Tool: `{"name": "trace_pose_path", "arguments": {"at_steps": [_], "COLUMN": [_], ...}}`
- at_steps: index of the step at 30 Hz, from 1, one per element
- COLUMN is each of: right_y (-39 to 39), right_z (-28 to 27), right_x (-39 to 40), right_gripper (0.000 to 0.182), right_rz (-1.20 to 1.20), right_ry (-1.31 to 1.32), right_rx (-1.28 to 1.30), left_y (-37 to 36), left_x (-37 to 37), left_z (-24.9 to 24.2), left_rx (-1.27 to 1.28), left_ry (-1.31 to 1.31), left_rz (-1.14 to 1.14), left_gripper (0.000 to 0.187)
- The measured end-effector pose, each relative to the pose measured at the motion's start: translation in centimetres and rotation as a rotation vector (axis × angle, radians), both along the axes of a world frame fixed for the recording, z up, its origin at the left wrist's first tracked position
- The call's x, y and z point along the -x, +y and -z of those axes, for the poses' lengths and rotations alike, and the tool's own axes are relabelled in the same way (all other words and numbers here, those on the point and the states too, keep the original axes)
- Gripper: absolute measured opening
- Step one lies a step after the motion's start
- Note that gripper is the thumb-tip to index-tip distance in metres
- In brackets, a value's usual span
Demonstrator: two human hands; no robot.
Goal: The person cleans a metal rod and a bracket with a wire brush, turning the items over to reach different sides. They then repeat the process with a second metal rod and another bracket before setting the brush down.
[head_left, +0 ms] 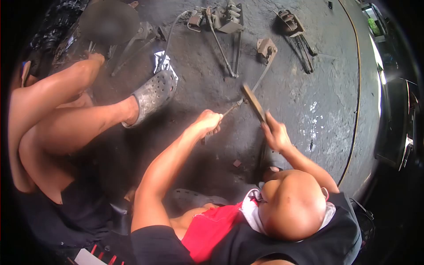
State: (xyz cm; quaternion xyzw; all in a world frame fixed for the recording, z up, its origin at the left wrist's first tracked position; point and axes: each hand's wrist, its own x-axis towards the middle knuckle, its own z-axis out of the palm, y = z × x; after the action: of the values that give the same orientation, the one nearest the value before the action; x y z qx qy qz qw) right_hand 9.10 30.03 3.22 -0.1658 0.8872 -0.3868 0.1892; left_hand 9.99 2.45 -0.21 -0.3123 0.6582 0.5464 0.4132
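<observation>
Left hand (208, 123) is a closed fist around a thin metal tool (230, 108), whose tip meets the lower end of a long lever (261, 76) lying on the floor (322, 79). Right hand (275, 135) grips a flat wooden bar (253, 102), tilted, with its top end just over the same spot. Hands are near each other, not touching.

Room: bare floor to the right of the hands, out to a thin cable (357, 88) curving along the floor's right edge. Left side is tight: a second person's bare legs and a clog (154, 93) sit close to the left hand. More levers with brackets (221, 20) lie spread along the top, well apart from the hands. A small block (237, 163) lies below the hands.

Materials: floor is dark rough concrete, grimy, with pale scuffs at the right. Lever is a slim grey steel rod with a boxy bracket on its far end. Bar is brown wood, flat-sided. Clog is grey, perforated, dusty. Crumpled foil (162, 62) sits just above the clog.
</observation>
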Motion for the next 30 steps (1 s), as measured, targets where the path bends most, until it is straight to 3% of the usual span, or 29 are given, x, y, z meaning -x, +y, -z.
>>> {"name": "trace_pose_path", "arguments": {"at_steps": [3, 4, 5, 6, 7, 8, 10, 12, 13, 14, 16, 19, 20, 23, 27, 29, 30], "right_y": [-3.1, -2.1, 0.3, 2.1, 3.0, 3.2, 1.5, -2.3, -2.0, -1.0, 3.3, 6.1, 4.1, -0.3, 5.9, 8.1, 7.3], "right_z": [7.2, 5.5, 5.6, 4.4, 2.1, 1.5, 0.9, 0.1, 3.9, 3.0, 0.0, -3.1, -4.5, 2.8, -0.2, -0.4, 0.0], "right_x": [0.8, -1.0, -2.5, -2.8, -1.8, -1.2, 1.8, 3.3, 2.2, -0.8, -4.3, -3.5, -2.7, 0.5, -5.5, -3.7, -2.5], "right_gripper": [0.047, 0.049, 0.048, 0.049, 0.047, 0.046, 0.043, 0.04, 0.037, 0.028, 0.031, 0.033, 0.033, 0.024, 0.03, 0.035, 0.034], "right_rz": [-0.142, -0.096, -0.102, -0.135, -0.161, -0.159, -0.061, 0.041, -0.036, -0.064, -0.045, -0.212, -0.122, -0.058, -0.07, -0.194, -0.126], "right_ry": [0.005, -0.035, 0.035, -0.013, -0.197, -0.126, -0.034, -0.103, -0.077, -0.072, -0.17, -0.351, -0.25, -0.03, -0.139, -0.128, -0.121], "right_rx": [-0.117, -0.095, -0.058, -0.107, -0.166, -0.149, -0.168, -0.213, -0.269, -0.197, -0.116, -0.264, -0.231, -0.231, -0.223, -0.232, -0.176], "left_y": [-0.5, -0.4, -0.5, 1.2, 2.3, 3.1, 3.2, 3.2, 3.5, 3.3, 3.0, 3.1, 3.1, 3.3, 3.2, 3.4, 3.3], "left_x": [-0.2, -0.3, -1.1, -2.2, -2.2, -2.3, -0.9, -1.0, -1.0, -1.3, -1.7, -1.5, -1.2, -1.4, -1.4, -1.6, -1.2], "left_z": [2.0, 1.6, 2.4, 1.6, 1.5, 1.2, 2.1, 2.2, 1.9, 2.3, 2.0, 2.3, 1.8, 1.6, 0.7, 1.5, 1.6], "left_rx": [0.004, -0.078, -0.163, -0.103, -0.12, -0.097, 0.012, 0.0, 0.02, 0.01, -0.005, 0.022, 0.023, 0.062, 0.083, 0.082, 0.101], "left_ry": [-0.001, -0.017, 0.171, 0.326, 0.231, 0.134, 0.109, 0.103, 0.055, 0.048, 0.093, 0.057, 0.058, 0.048, 0.083, 0.065, 0.069], "left_rz": [-0.019, -0.017, 0.205, 0.247, 0.325, 0.178, 0.299, 0.271, 0.261, 0.265, 0.271, 0.27, 0.262, 0.261, 0.293, 0.273, 0.297], "left_gripper": [0.035, 0.036, 0.036, 0.034, 0.032, 0.034, 0.037, 0.038, 0.037, 0.037, 0.036, 0.036, 0.037, 0.037, 0.035, 0.035, 0.035]}}
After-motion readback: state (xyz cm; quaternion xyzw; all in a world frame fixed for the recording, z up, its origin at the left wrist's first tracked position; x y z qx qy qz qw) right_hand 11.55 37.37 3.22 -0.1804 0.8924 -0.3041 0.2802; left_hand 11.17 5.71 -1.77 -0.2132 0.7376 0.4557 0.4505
